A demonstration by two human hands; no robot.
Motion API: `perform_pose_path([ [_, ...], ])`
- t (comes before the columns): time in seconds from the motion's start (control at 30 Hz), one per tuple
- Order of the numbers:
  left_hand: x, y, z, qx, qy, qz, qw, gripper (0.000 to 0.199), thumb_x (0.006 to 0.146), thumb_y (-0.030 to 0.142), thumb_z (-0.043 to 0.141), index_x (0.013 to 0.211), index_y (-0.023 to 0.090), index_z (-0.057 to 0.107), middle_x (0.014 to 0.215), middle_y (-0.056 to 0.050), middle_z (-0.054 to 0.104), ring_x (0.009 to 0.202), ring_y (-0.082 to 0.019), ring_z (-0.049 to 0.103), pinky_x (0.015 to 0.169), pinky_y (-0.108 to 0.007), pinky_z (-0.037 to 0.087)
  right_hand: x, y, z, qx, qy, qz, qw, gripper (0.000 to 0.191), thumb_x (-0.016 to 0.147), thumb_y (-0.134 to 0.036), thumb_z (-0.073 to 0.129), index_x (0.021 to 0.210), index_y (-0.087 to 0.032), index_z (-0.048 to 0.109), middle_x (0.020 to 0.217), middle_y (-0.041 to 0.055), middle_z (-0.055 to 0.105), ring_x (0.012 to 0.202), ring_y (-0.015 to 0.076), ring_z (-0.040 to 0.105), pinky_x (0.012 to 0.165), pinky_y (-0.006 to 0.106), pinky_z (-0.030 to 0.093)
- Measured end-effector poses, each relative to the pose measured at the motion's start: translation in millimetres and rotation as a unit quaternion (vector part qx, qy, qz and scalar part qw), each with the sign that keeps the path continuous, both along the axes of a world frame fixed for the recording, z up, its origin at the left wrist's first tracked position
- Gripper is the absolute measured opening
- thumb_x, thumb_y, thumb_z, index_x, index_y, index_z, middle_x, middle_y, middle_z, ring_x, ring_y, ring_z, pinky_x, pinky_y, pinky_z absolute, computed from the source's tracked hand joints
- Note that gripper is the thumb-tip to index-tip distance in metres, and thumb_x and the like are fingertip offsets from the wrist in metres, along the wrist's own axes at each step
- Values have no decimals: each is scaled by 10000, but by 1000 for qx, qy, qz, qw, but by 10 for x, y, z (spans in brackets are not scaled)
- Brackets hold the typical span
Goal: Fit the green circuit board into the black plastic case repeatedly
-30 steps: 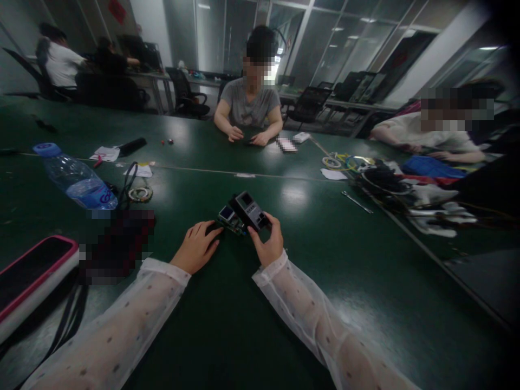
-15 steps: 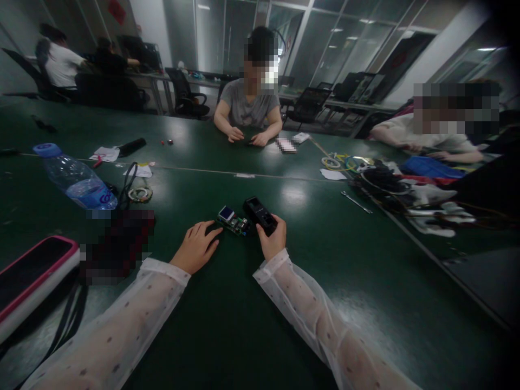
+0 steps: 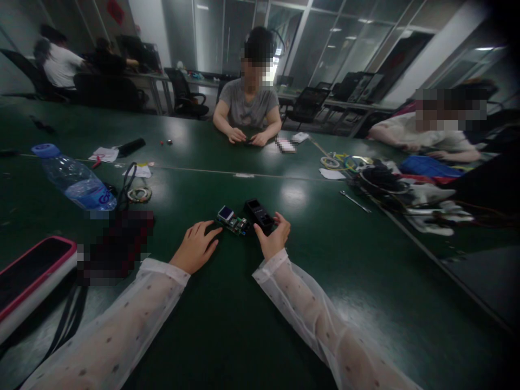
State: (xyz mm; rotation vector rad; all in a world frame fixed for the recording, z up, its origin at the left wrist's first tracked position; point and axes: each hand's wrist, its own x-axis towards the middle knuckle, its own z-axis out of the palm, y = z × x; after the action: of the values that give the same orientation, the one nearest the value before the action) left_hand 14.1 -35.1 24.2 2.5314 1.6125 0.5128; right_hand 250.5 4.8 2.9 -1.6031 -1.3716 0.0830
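On the green table lies a small green circuit board with a little screen (image 3: 232, 219). Right of it rests a black handheld device casing (image 3: 258, 213) with a window at its top. My left hand (image 3: 196, 246) lies palm down with fingers spread, fingertips close to the board's left edge; I cannot tell if they touch it. My right hand (image 3: 275, 237) has its thumb and fingers apart around the near end of the black casing, not closed on it. Both forearms wear sheer white sleeves with dark dots.
At left lie a plastic water bottle (image 3: 77, 181), a bracelet (image 3: 140, 194) and a pink-edged white device (image 3: 34, 281). A wrench (image 3: 355, 201) lies at right, near piled cables and gloves (image 3: 426, 197). Across the table sits a person in grey (image 3: 248, 108), another at far right.
My right hand has loosened from the black casing; its fingers have moved off to the right and the casing now lies on the table. My left hand has hardly moved.
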Motion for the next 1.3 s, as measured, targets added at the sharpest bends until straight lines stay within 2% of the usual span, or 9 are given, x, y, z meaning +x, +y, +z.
perform_pose_path([
  [0.3, -10, -2, 1, 1, -1, -3, 1000, 378, 947, 317, 403, 1321, 282, 443, 1364, -87, 416, 1267, -286, 375, 981, -520, 386, 59, 61, -111, 6, 54, 48, 997, 454, 719, -280, 636, 1115, -128, 477, 1072, 145, 526, 1012, 287, 518, 919, 508, 422],
  [0.43, -13, 1, -5, -1, -3, -3, 1000, 376, 947, 319, 404, 1319, 280, 443, 1371, -87, 409, 1273, -288, 368, 986, -526, 382, 26, 12, -17, 33, 109, 82, 990, 488, 759, -318, 642, 1174, -137, 460, 1111, 143, 530, 1015, 267, 550, 904, 480, 464],
  [0.53, -13, 2, -13, 2, -4, -2, 1000, 372, 945, 315, 408, 1313, 279, 451, 1366, -88, 413, 1272, -290, 367, 987, -528, 378, -34, -52, 70, 46, 129, 145, 980, 498, 789, -320, 636, 1220, -170, 436, 1167, 132, 524, 1045, 251, 562, 913, 459, 481],
  [0.63, -11, 1, -16, 7, -10, -5, 1000, 371, 943, 315, 411, 1311, 285, 453, 1358, -85, 418, 1267, -291, 370, 983, -529, 380, -94, -106, 123, 50, 117, 215, 968, 496, 803, -300, 629, 1242, -191, 426, 1181, 120, 523, 1079, 246, 555, 941, 451, 477],
  [0.77, -3, 0, -16, 8, -11, -6, 1000, 374, 941, 314, 411, 1310, 283, 458, 1343, -89, 431, 1252, -294, 380, 975, -522, 386, -142, -140, 152, 33, 86, 258, 962, 488, 807, -275, 625, 1245, -199, 425, 1154, 111, 534, 1068, 246, 556, 945, 455, 475],
  [1.17, 1, -2, -19, 20, -12, -3, 1000, 371, 940, 313, 416, 1307, 293, 462, 1334, -86, 438, 1242, -287, 389, 969, -512, 388, -130, -107, 81, -32, -20, 285, 958, 494, 785, -259, 635, 1232, -204, 431, 1133, 111, 534, 1053, 268, 550, 912, 482, 480],
  [1.3, 7, -11, 5, 14, -8, -2, 1000, 376, 943, 314, 406, 1316, 293, 453, 1337, -87, 438, 1250, -285, 383, 975, -509, 384, -122, -89, 58, -21, -23, 279, 960, 592, 754, -251, 670, 1277, -200, 397, 1159, 113, 512, 1085, 266, 529, 939, 483, 462],
])
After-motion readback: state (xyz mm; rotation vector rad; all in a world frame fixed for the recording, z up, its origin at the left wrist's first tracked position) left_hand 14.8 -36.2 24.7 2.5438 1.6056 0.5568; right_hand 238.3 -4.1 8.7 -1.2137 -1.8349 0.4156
